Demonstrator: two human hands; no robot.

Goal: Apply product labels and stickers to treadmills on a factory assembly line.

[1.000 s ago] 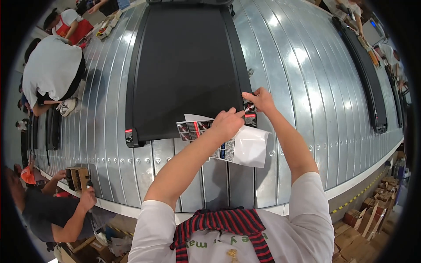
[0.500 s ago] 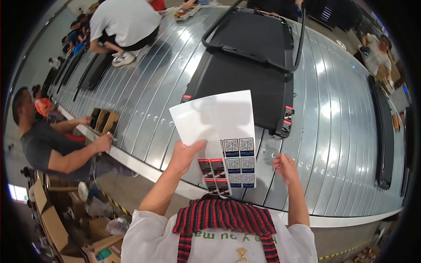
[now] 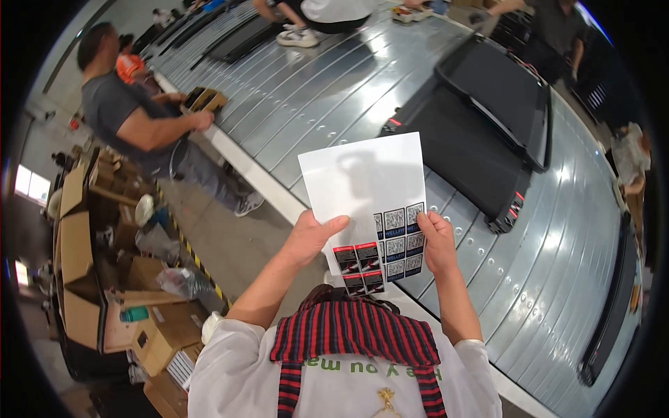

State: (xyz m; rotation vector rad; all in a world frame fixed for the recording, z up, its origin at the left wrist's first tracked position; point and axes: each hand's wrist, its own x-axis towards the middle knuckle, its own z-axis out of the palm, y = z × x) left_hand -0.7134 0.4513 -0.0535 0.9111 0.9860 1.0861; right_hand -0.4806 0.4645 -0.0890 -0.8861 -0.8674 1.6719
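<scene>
In front of the person's chest: sticker sheets, white, overlapping, held up between the two hands and tilted; landmark for all entries below.

Left hand: at the left edge of the sheets, about mid-height. Thumb extended flat across the front; fingers behind, hidden from sight. Closed on the paper, holding it.

Right hand: at the right edge of the sheets, slightly lower than the left thumb. Fingers bent, nearly closed, tips at the outer side of the top row of code stickers. Touching; whether it grips or only rests there, cannot tell.

Red-and-black stickers: lower left part of the sheets, in a block, nearer the left hand.

Black-and-white code stickers, blue-banded: lower right part of the sheets, in rows, just beside the right hand.

Striped apron, red and black: directly below the sheets.

Treadmill, black: beyond the sheets, to their upper right, apart from both hands. Red-and-black labels on its corner, right of the sheets.

Metal table, slatted: beyond the sheets, under the treadmill.

Co-worker in a grey shirt: upper left of the sheets, well apart.

Cardboard boxes: far left of the sheets.
</scene>
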